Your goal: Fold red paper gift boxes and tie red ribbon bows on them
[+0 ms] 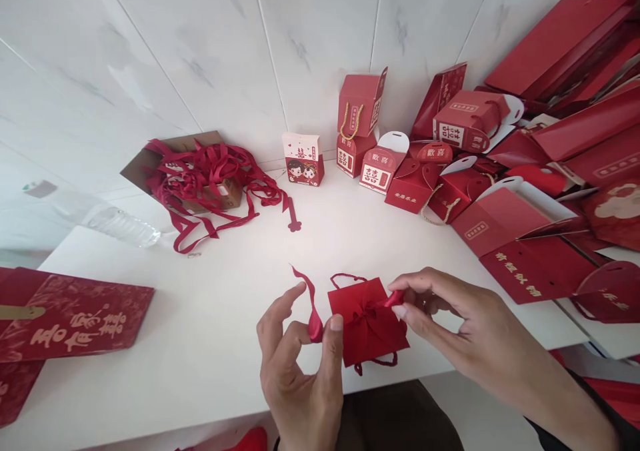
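A small red gift box (357, 344) with dark red cord handles sits near the table's front edge. On its top is a red ribbon bow (367, 310). My left hand (305, 364) is at the box's left side, pinching a dark red ribbon (312, 298) between thumb and index finger, its thin tail rising up. At the right, my right hand (445, 311) pinches another red ribbon piece (394, 298) beside the bow. How both ribbon pieces join the bow is partly hidden by my fingers.
Behind stands a cardboard box (233, 193) spilling red ribbons. A clear plastic bottle (125, 226) lies at left, above red printed bags (95, 318). A small couple-print box (303, 161) stands by the tiled wall. Several red gift boxes (377, 171) crowd the right side.
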The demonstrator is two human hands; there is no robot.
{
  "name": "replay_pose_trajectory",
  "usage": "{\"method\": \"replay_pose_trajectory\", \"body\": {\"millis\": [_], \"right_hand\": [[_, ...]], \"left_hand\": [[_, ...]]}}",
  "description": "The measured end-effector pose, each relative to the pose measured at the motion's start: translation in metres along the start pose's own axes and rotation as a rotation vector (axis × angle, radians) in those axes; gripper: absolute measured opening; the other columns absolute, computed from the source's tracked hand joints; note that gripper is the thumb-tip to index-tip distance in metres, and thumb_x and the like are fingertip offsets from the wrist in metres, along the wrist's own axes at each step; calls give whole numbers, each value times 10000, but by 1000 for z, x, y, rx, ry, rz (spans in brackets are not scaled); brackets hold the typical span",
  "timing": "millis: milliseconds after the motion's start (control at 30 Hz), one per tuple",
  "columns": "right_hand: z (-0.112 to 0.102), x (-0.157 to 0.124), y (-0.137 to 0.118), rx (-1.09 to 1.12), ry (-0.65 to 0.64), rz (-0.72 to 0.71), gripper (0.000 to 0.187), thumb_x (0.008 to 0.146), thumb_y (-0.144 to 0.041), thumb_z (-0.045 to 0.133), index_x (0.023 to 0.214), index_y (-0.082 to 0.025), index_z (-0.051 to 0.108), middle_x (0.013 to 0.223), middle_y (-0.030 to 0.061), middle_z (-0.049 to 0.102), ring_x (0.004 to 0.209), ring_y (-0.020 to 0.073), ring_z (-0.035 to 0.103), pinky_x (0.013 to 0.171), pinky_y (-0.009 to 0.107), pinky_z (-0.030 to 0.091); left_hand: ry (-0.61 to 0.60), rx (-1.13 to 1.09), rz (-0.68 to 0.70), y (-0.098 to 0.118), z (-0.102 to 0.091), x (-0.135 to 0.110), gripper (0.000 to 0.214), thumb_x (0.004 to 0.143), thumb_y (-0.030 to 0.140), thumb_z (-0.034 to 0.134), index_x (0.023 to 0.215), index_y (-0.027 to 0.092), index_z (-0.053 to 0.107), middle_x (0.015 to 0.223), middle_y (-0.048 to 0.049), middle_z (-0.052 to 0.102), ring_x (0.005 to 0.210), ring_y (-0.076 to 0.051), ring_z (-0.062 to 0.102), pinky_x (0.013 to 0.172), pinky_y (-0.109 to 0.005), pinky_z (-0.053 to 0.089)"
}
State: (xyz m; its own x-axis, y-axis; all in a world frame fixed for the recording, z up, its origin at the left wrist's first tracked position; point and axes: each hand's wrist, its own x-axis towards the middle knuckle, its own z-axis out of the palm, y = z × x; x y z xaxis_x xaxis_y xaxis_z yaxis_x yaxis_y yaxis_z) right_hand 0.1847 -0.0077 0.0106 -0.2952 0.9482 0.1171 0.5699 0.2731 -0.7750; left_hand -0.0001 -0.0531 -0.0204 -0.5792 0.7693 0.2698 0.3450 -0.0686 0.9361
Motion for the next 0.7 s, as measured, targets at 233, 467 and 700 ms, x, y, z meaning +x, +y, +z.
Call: {"method": "replay_pose_trajectory", "body": {"millis": [233, 467, 700], "right_hand": [[-1, 2, -2, 39, -10, 49, 116, 1000, -403, 613, 1047, -307, 658, 963, -1, 703, 760, 156, 671, 626, 226, 564], [-2, 2, 0, 61, -35, 51, 176, 1024, -404, 557, 1052, -304, 699, 988, 21, 701, 771, 167, 646, 554, 220, 522], [-2, 0, 3, 52, -36, 69, 129, 996, -364, 582, 957, -284, 675, 884, 4, 686, 681, 157, 607, 554, 231, 518]], "left_hand": [[-121, 7, -47, 2, 0, 1, 140, 918, 380, 651, 891, 271, 736, 1324, -91, 583, 1330, -322, 470, 1018, -434, 402], [-252, 95, -219, 1, -12, 6, 237, 897, 468, 664, 802, 251, 668, 750, -15, 607, 700, -187, 483, 639, -290, 396], [-110, 86, -126, -7, -14, 3, 137, 851, 264, 635, 895, 263, 765, 698, -13, 549, 629, -171, 479, 512, -256, 367]]}}
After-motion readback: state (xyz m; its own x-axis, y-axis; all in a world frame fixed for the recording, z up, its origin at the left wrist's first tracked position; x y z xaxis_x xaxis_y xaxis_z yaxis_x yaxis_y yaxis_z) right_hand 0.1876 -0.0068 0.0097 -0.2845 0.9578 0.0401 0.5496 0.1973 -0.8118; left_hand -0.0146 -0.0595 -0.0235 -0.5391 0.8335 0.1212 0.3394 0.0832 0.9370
